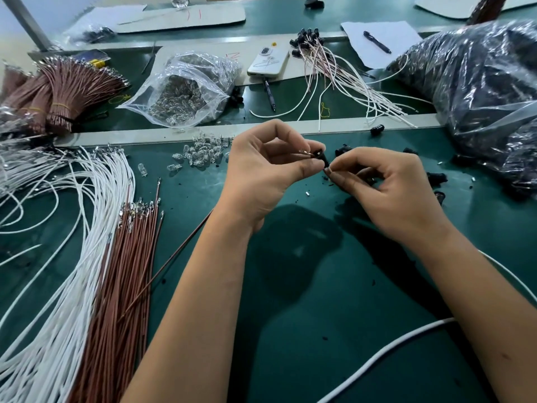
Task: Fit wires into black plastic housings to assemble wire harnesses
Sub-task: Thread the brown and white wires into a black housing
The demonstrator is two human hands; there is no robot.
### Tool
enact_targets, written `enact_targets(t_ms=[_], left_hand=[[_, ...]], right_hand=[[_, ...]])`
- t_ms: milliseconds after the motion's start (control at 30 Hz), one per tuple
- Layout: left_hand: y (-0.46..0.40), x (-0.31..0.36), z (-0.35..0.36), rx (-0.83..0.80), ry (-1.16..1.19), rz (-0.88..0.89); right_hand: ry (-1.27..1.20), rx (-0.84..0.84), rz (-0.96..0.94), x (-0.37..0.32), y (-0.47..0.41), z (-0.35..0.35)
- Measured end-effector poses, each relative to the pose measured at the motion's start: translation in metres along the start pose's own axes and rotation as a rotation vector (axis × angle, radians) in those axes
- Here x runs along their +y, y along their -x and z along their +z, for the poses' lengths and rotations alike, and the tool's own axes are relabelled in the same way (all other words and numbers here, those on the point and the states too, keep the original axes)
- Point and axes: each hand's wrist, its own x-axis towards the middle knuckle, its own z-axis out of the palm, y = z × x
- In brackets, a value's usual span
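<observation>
A small black plastic housing is held above the green mat at mid-frame. My left hand pinches it between thumb and fingers, with a metal wire terminal at its left end. A brown wire trails from under my left wrist down to the left. My right hand pinches the housing's lower right end with curled fingers. Loose white wires and brown wires lie fanned on the left. Several loose black housings sit just right of my hands.
A clear bag of small glass bulbs lies behind, with loose bulbs in front of it. A big bag of black parts fills the right. Finished harnesses, a phone and bundled brown wires lie beyond.
</observation>
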Motion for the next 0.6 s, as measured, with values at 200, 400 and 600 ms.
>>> enact_targets(t_ms=[200, 400, 600], left_hand=[[0.0005, 0.0004, 0.0008, -0.061, -0.036, 0.037], [0.0010, 0.0004, 0.0022, -0.089, -0.067, 0.066], [0.0003, -0.0016, 0.0020, -0.091, -0.010, 0.052]], right_hand=[[0.039, 0.030, -0.069, -0.0028, -0.0004, -0.0010], [0.033, 0.048, -0.110, -0.0019, -0.0008, -0.0019], [0.028, 0.038, -0.130, -0.0002, -0.0008, -0.0021]])
